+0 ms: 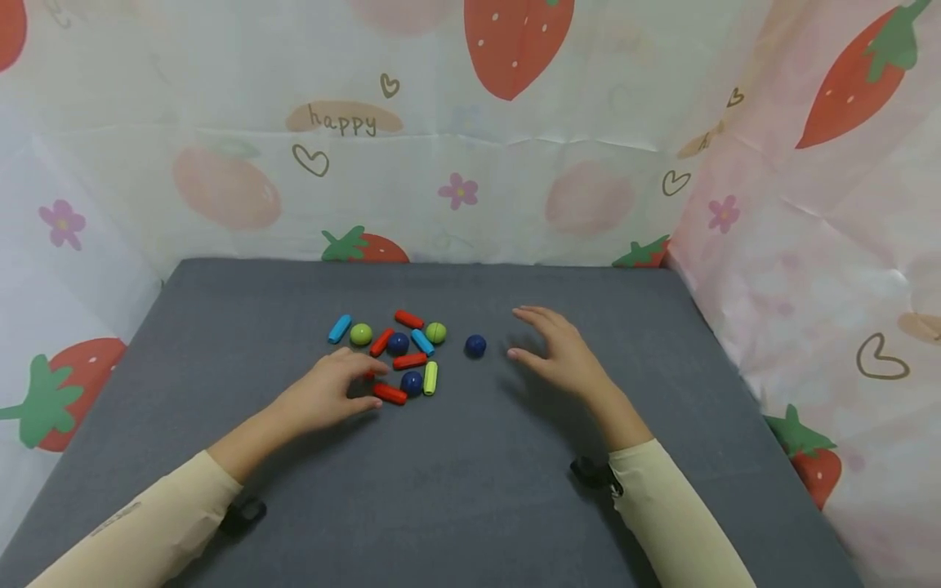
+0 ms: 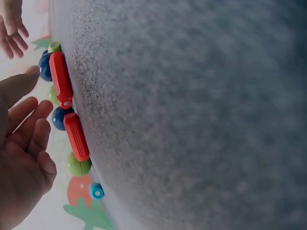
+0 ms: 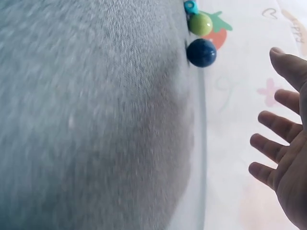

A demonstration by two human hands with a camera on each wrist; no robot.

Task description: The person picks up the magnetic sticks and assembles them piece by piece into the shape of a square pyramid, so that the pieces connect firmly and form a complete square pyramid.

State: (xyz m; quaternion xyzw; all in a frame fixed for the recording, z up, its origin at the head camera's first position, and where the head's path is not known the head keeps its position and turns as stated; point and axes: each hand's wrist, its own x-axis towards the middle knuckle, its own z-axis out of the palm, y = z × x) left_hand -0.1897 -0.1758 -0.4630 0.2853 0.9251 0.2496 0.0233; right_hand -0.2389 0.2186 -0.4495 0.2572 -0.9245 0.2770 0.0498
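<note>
In the head view the left hand (image 1: 334, 390) hovers at the near left of a loose group of pieces, thumb and fingers apart around a red stick (image 1: 390, 394), with no grip visible. Beside that stick lie a dark blue ball (image 1: 412, 383) and a yellow-green stick (image 1: 430, 378). Right of the group, the right hand (image 1: 562, 351) is held in the air with spread fingers, holding nothing; a separate dark blue ball (image 1: 475, 346) lies to its left. The left wrist view shows the left hand (image 2: 24, 158) beside a red stick (image 2: 61, 79); the right wrist view shows the right hand (image 3: 288, 143) empty.
Farther back in the group are green balls (image 1: 361, 334), blue sticks (image 1: 340, 328), more red sticks (image 1: 408, 318) and another dark blue ball (image 1: 398, 344). The grey cloth-covered table (image 1: 456, 490) meets a printed curtain (image 1: 470, 147) behind and at both sides.
</note>
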